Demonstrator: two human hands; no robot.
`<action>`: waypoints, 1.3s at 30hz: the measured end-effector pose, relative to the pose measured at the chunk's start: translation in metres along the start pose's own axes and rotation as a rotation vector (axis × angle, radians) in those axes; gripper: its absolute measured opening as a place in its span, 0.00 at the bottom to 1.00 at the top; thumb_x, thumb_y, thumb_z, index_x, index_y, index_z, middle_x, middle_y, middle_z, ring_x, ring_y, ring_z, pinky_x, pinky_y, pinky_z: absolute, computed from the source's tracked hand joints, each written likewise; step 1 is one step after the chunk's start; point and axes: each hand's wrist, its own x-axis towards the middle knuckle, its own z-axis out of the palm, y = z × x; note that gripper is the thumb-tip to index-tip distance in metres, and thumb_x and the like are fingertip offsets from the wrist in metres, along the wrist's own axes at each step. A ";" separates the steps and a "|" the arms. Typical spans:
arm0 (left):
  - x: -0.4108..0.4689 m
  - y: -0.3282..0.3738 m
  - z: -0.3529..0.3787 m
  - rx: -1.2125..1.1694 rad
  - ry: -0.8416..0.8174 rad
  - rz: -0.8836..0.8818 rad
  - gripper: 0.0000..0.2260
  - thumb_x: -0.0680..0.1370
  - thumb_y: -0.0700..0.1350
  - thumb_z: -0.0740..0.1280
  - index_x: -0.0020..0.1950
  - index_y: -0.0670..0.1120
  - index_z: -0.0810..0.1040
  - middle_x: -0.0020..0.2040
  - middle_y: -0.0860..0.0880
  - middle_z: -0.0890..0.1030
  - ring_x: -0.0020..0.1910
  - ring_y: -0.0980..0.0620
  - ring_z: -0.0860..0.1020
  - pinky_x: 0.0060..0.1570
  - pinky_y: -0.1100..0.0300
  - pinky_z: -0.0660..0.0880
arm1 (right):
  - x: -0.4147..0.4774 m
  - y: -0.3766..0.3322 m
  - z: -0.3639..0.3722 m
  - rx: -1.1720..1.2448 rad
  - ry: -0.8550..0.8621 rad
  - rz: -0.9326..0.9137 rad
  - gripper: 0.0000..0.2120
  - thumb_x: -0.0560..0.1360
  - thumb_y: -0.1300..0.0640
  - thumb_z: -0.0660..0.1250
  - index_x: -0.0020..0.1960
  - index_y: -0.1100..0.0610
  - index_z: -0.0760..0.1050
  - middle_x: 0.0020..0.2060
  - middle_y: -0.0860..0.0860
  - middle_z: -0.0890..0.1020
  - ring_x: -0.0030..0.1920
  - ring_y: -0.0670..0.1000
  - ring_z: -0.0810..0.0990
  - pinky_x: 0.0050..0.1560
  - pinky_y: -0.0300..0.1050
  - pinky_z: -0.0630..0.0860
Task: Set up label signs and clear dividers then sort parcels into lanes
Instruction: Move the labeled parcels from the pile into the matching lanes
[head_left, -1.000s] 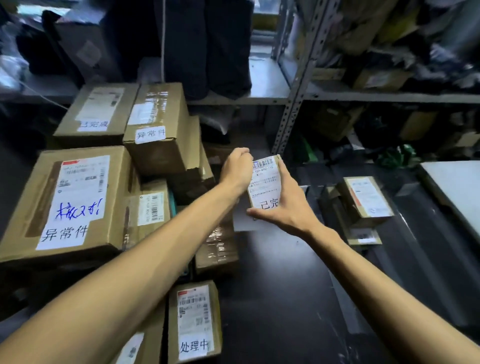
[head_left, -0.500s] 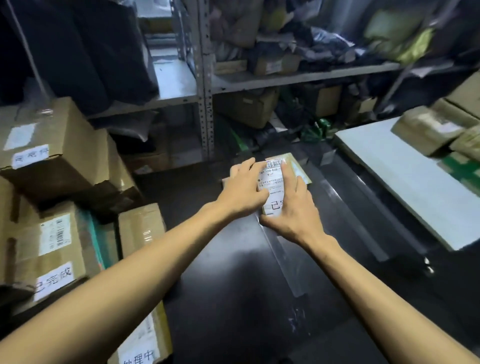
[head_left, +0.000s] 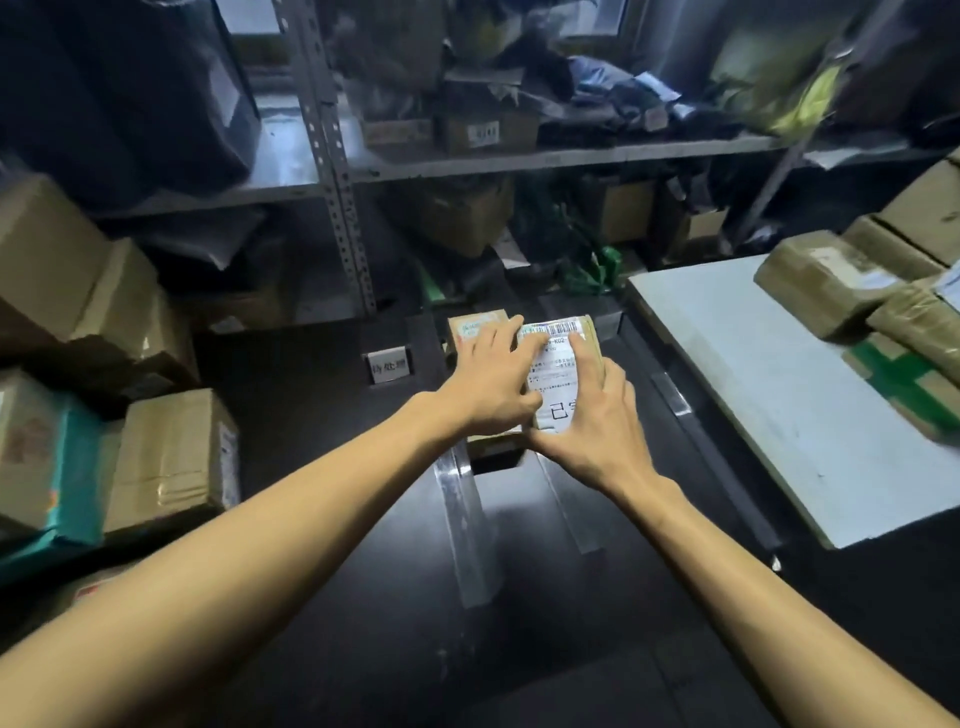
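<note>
Small parcel (head_left: 561, 364) sits in lane between two clear dividers (head_left: 462, 525), atop another box (head_left: 475, 327); left hand (head_left: 488, 384) and right hand (head_left: 592, 431) grasp its sides, fingers curled over label; judged light, rigid cardboard, tape slick; hold by edges.

Parcel (head_left: 563, 364) now down between dividers (head_left: 457, 499)

Grey metal shelving (head_left: 343, 171) of perforated uprights stands along the back, its boards crowded with cartons and dark bags. A dark table (head_left: 363, 597) fills the foreground, dimly lit. A white board (head_left: 769, 395) lies along its right edge.
</note>
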 end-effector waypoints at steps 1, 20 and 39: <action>0.005 0.005 0.004 0.003 -0.006 -0.005 0.32 0.75 0.48 0.65 0.78 0.50 0.58 0.79 0.43 0.54 0.77 0.43 0.50 0.73 0.42 0.50 | 0.003 0.008 -0.003 -0.003 -0.006 0.001 0.51 0.66 0.41 0.73 0.78 0.45 0.46 0.67 0.57 0.64 0.65 0.59 0.64 0.62 0.53 0.69; 0.175 0.033 0.076 -0.029 0.029 -0.179 0.30 0.75 0.48 0.62 0.77 0.51 0.60 0.79 0.48 0.59 0.76 0.45 0.54 0.75 0.42 0.44 | 0.146 0.139 -0.003 0.029 -0.192 0.073 0.54 0.66 0.39 0.71 0.80 0.50 0.43 0.68 0.59 0.65 0.65 0.61 0.66 0.62 0.52 0.68; 0.194 0.031 0.132 -0.037 0.338 -0.495 0.14 0.79 0.46 0.59 0.64 0.49 0.74 0.60 0.51 0.78 0.65 0.50 0.69 0.71 0.52 0.46 | 0.213 0.178 0.098 -0.058 -0.639 0.091 0.37 0.77 0.46 0.63 0.78 0.56 0.50 0.72 0.61 0.57 0.69 0.65 0.63 0.63 0.55 0.67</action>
